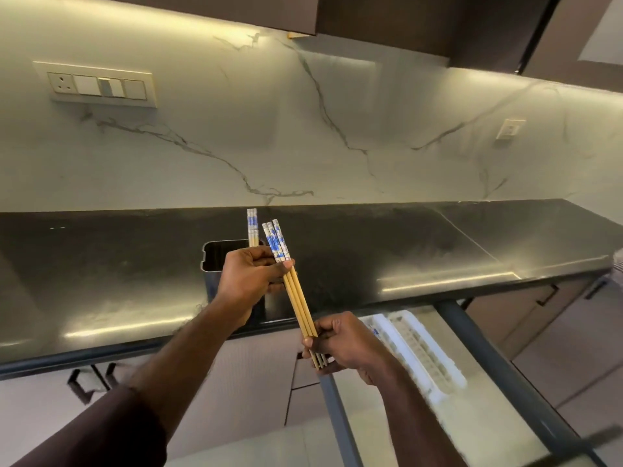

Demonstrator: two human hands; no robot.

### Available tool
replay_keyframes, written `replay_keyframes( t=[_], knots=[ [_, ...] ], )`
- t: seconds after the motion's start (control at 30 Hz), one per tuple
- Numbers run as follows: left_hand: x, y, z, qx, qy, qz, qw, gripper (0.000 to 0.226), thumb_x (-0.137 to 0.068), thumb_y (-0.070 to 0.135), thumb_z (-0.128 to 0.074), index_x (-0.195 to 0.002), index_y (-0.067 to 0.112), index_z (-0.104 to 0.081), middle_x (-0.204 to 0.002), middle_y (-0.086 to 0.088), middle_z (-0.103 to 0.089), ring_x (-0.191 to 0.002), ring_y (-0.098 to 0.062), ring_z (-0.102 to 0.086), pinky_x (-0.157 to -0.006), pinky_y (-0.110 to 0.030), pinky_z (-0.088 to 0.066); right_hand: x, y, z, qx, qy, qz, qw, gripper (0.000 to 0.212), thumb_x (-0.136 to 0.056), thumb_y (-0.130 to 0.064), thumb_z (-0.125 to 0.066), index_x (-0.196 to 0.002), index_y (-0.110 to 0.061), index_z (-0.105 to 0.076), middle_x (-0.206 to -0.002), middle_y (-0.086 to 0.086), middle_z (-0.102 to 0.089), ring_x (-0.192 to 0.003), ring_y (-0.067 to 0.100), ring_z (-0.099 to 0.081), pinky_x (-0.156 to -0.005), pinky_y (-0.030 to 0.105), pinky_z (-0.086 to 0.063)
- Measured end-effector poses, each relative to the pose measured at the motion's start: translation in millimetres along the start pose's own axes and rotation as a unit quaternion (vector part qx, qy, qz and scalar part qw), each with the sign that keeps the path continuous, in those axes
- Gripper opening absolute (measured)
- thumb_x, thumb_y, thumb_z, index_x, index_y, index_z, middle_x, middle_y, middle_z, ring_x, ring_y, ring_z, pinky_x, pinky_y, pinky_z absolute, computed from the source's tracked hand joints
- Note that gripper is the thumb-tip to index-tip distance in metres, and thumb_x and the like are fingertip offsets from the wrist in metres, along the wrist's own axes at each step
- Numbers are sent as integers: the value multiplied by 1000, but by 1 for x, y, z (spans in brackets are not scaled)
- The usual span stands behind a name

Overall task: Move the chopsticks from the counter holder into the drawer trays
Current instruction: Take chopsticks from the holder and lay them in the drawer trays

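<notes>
A: Here, how do the fingers stand?

B: Left hand [251, 276] fingers [269, 262] pinch the bundle of chopsticks [296, 294] just below its blue-patterned tops; right hand [340, 342] fingers [312, 342] clasp its plain lower ends.

A: And farther out?

B: The bundle slants above the dark surface [404, 244] edge. Behind the left hand, two more chopsticks [252, 227] stand in the holder [215, 254]. A white tray [418, 352] lies in the open drawer [488, 348] at right.
</notes>
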State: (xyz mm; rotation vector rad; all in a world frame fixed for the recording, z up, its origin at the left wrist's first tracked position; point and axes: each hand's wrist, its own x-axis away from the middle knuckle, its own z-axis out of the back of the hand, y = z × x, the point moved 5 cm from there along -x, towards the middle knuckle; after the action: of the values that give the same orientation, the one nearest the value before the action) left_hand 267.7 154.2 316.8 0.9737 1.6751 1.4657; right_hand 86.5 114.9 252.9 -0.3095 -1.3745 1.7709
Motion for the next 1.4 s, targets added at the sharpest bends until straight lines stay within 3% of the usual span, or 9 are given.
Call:
replay_keyframes(
  t=[0.2, 0.33, 0.53, 0.67, 0.8, 1.1, 1.23, 1.4],
  knots=[
    [26, -15, -103, 1, -20, 11, 1000, 18, -82, 5, -71, -100, 5, -70, -88, -11, -76, -82, -23, -75, -72, -34, -60, 52, 50, 79, -12, 23, -20, 999, 7, -90, -16, -68, -90, -15, -74, -80, 5, -75, -67, 14, -71, -70, 36, -63],
    [44, -34, -188, 33, -11, 24, 999, 17, -81, 3, -72, -98, 3, -70, -85, -12, -76, -79, -26, -75, -65, -30, -60, 91, 89, 149, -7, 24, -39, 999, 8, -91, -11, -65, -91, -8, -73, -80, 7, -73, -65, 16, -67, -72, 37, -62],
    [49, -59, -295, 22, -13, 43, 999, 18, -84, 6, -70, -102, 5, -71, -88, -12, -76, -79, -26, -75, -73, -38, -61, 125, 138, 238, -5, 62, -60, 996, 11, -87, -13, -71, -94, -7, -76, -84, 12, -75, -68, 19, -66, -72, 45, -62],
    [38, -71, -347, 9, -20, 43, 999, 14, -84, 6, -70, -97, 9, -71, -82, -7, -76, -75, -22, -75, -65, -31, -61, 129, 164, 281, -17, 77, -71, 994, 8, -86, -13, -72, -89, -7, -76, -82, 12, -75, -66, 19, -67, -68, 41, -63],
    [21, -90, -379, -6, -25, 48, 999, 15, -84, 7, -70, -99, 9, -71, -87, -10, -76, -76, -22, -75, -66, -31, -61, 119, 186, 308, -15, 77, -85, 993, 10, -88, -14, -70, -92, -7, -76, -85, 12, -75, -65, 17, -67, -64, 35, -62],
    [-40, -158, -419, -36, -42, 98, 994, 18, -85, 7, -69, -103, 6, -69, -87, -9, -76, -78, -22, -75, -68, -33, -61, 66, 231, 346, -15, 63, -155, 986, 12, -88, -6, -62, -87, -5, -74, -91, 18, -74, -73, 22, -66, -68, 39, -63],
    [-55, -193, -423, -69, -57, 135, 987, 11, -86, 7, -68, -98, 7, -69, -83, -6, -76, -77, -20, -75, -63, -28, -60, 42, 256, 352, -15, 50, -200, 978, 16, -88, 0, -58, -85, -4, -74, -81, 14, -72, -66, 21, -63, -65, 38, -62],
    [-60, -240, -418, -141, -64, 195, 969, 6, -86, 8, -69, -91, 11, -71, -88, -7, -76, -78, -18, -75, -74, -35, -61, 16, 289, 343, -4, 22, -249, 968, 14, -88, -3, -61, -83, -5, -74, -76, 12, -72, -59, 21, -62, -59, 35, -62]
  ],
)
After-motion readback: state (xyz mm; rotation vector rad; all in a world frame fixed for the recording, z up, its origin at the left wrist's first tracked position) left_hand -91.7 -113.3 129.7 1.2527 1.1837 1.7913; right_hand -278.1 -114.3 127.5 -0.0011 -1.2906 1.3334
